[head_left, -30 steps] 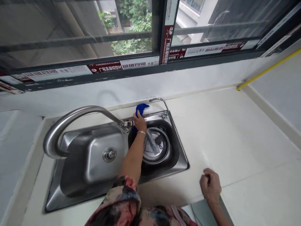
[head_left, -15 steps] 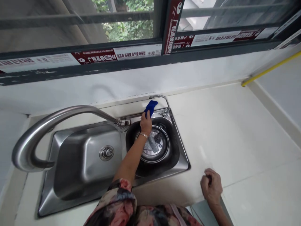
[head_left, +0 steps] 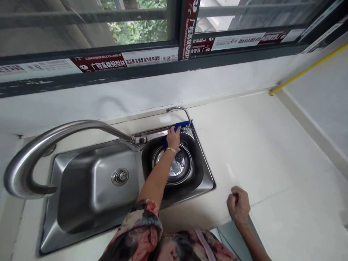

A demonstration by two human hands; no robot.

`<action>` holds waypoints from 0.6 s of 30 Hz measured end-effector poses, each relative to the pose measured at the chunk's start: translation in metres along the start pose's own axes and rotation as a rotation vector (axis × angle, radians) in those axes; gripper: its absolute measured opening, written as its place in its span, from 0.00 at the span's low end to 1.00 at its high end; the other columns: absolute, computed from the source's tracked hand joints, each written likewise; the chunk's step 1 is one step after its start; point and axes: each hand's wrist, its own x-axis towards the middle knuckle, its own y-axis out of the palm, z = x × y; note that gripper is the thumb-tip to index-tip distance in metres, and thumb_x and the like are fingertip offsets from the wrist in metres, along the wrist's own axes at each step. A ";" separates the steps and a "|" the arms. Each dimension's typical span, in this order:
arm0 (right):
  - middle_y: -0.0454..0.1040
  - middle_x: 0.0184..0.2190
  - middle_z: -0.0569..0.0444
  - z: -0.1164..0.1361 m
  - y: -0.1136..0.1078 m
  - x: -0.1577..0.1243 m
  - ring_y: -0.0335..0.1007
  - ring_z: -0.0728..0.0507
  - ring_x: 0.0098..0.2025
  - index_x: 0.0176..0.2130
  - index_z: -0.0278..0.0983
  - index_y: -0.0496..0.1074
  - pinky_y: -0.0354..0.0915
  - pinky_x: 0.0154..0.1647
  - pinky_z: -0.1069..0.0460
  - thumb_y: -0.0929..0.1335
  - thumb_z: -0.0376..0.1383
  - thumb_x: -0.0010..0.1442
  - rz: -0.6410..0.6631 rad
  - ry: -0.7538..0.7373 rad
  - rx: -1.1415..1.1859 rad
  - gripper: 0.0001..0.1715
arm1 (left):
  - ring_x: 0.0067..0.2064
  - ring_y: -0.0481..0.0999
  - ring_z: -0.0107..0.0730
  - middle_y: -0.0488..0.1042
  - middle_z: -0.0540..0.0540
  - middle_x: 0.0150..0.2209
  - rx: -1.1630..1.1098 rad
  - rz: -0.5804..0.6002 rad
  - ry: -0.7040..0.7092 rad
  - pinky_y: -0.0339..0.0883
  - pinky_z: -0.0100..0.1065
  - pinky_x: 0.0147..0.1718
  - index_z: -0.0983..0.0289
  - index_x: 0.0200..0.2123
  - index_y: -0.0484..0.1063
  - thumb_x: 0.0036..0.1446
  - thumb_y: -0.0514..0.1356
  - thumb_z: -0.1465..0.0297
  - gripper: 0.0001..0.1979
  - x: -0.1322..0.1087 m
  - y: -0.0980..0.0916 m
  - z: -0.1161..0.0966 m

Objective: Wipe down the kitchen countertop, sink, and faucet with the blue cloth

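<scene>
My left hand (head_left: pixel 174 137) reaches across the steel double sink (head_left: pixel 89 203) and presses a blue cloth (head_left: pixel 178 127) onto the sink's back rim, right beside the base of the small thin tap (head_left: pixel 181 115). A bracelet sits on that wrist. Below the hand lies the small round basin with its perforated strainer basket (head_left: pixel 176 165). My right hand (head_left: pixel 238 206) rests on the pale countertop (head_left: pixel 272 163) near its front edge, fingers curled into a loose fist with nothing seen in them.
A large curved steel faucet (head_left: pixel 54 139) arches over the left basin, whose drain (head_left: pixel 120 176) is visible. A dark-framed window (head_left: pixel 163 65) with stickers runs behind the sink. A yellow pipe (head_left: pixel 304 70) crosses the right wall.
My left hand has slid the blue cloth to the right along the sink's back rim, from near the big faucet's spout to the small tap's base. My right hand stayed put.
</scene>
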 end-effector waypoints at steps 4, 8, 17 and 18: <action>0.75 0.44 0.47 0.003 0.002 0.002 0.72 0.40 0.47 0.44 0.39 0.68 0.69 0.52 0.43 0.63 0.29 0.64 -0.002 0.031 -0.005 0.09 | 0.60 0.71 0.50 0.63 0.66 0.66 -0.031 0.027 -0.060 0.73 0.46 0.55 0.56 0.67 0.68 0.69 0.50 0.73 0.26 -0.011 -0.002 -0.018; 0.75 0.43 0.48 0.000 0.005 0.002 0.72 0.40 0.46 0.43 0.39 0.68 0.69 0.50 0.43 0.62 0.30 0.64 -0.007 0.031 0.005 0.09 | 0.60 0.72 0.49 0.64 0.64 0.65 -0.073 0.060 -0.106 0.74 0.44 0.54 0.53 0.70 0.63 0.68 0.53 0.73 0.29 -0.021 -0.002 -0.031; 0.75 0.42 0.48 0.000 0.007 0.005 0.72 0.39 0.45 0.42 0.39 0.69 0.69 0.50 0.44 0.62 0.30 0.62 -0.010 0.035 -0.011 0.09 | 0.58 0.75 0.50 0.63 0.69 0.62 -0.185 0.151 -0.210 0.74 0.45 0.54 0.57 0.73 0.60 0.70 0.51 0.72 0.29 -0.035 -0.008 -0.051; 0.75 0.42 0.48 0.000 0.007 0.005 0.72 0.39 0.45 0.42 0.39 0.69 0.68 0.50 0.44 0.62 0.30 0.62 -0.010 0.032 -0.011 0.09 | 0.58 0.75 0.49 0.64 0.68 0.61 -0.202 0.162 -0.218 0.74 0.45 0.54 0.57 0.73 0.59 0.70 0.51 0.72 0.29 -0.037 -0.008 -0.053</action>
